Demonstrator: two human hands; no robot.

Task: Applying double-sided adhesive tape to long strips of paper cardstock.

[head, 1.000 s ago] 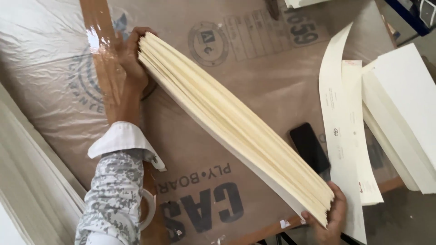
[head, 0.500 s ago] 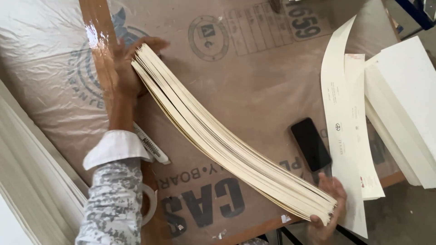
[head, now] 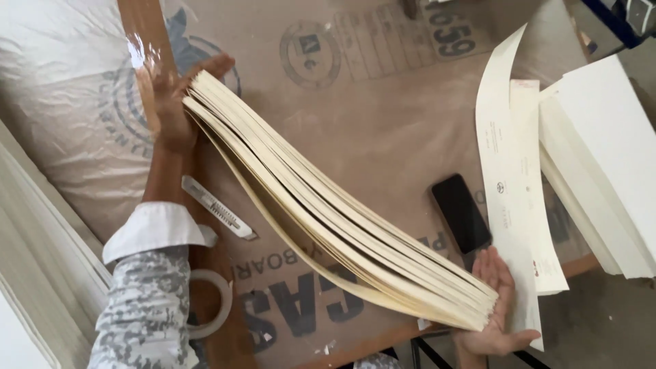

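Since the earlier frames, the stack of cream sheets (head: 328,212) had sagged a little deeper in its middle and its outer leaves had fanned apart, while both hands had kept their places at its two ends. At the far end the left hand (head: 174,102) was closed around the stack's short edge, fingers curled over the top; at the near end the right hand (head: 495,307) lay open and flat beneath the edge, propping it rather than gripping. That stack hung in the air above the brown board tabletop (head: 369,116), which bore a round dark stamp and large printed lettering, partly hidden by the paper. Right of the stack a glossy black phone (head: 461,213) lay flat on the board, and beyond it two long curled cream strips (head: 509,171) leaned against a thick white pile of sheets (head: 601,164). Left of the stack lay a slim utility knife (head: 219,208), a ring of tape (head: 212,304) and a shiny band of brown tape (head: 140,41) running across a pale woven sack (head: 61,123).
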